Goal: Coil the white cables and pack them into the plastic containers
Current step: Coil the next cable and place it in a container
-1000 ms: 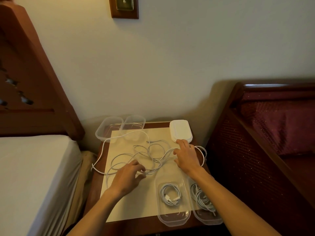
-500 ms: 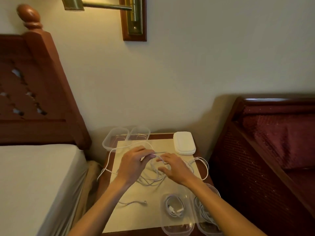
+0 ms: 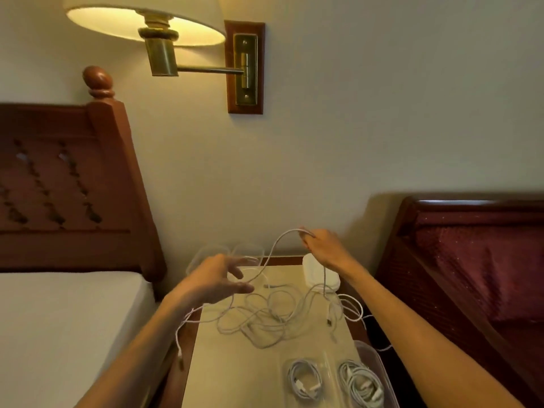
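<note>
A tangle of white cables (image 3: 273, 316) lies on the cream mat (image 3: 235, 372) of the bedside table. My right hand (image 3: 322, 247) is raised above the table's back edge and pinches one white cable, which arcs down to the left and also hangs straight below the hand. My left hand (image 3: 217, 278) hovers over the tangle with fingers spread; the lifted cable passes by its fingertips. Two clear plastic containers at the front, one (image 3: 306, 381) left and one (image 3: 365, 384) right, each hold a coiled white cable. Two clear containers (image 3: 223, 251) sit at the back left, partly hidden by my left hand.
A white closed box (image 3: 321, 275) stands at the table's back right. A bed with white sheet (image 3: 59, 334) is on the left, a dark red bed (image 3: 471, 275) on the right. A wall lamp (image 3: 153, 28) hangs above. One cable end dangles off the table's left edge.
My right hand has risen up and to the right, drawing one cable out of the tangle. My left hand let go and spread its fingers. The view tilted upward.
</note>
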